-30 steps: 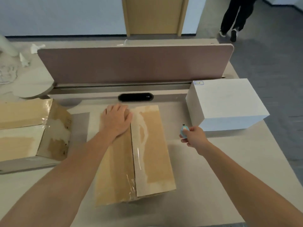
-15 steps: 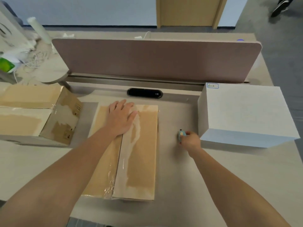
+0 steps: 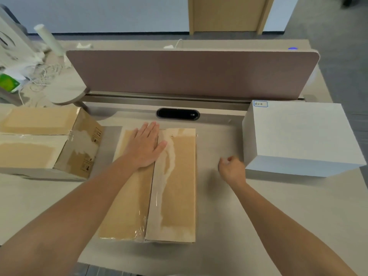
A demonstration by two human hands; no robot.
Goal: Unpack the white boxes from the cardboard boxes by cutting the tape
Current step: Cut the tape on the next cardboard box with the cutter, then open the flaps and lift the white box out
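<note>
A taped cardboard box [image 3: 175, 188] lies flat in the middle of the desk, with clear tape running along its centre seam. My left hand [image 3: 145, 146] presses flat on the box's far left part, fingers straight. My right hand [image 3: 231, 170] rests on the desk between this box and a white box [image 3: 298, 136]. Its fingers are curled round a small cutter, of which only a pale bit shows at the fingertips. The white box stands at the right, with a small label on its far corner. A second cardboard box [image 3: 39, 140] lies at the left.
A brown divider panel [image 3: 191, 72] closes off the back of the desk [image 3: 278, 216], with a black cable slot [image 3: 177, 114] in front of it. Cables and a green-labelled item [image 3: 9, 82] lie at the far left. The desk's front edge is close below the box.
My right hand came down onto the desk and curled in, hiding the blue cutter. The view shifted, so the box sits more centred. My left hand stayed on the box.
</note>
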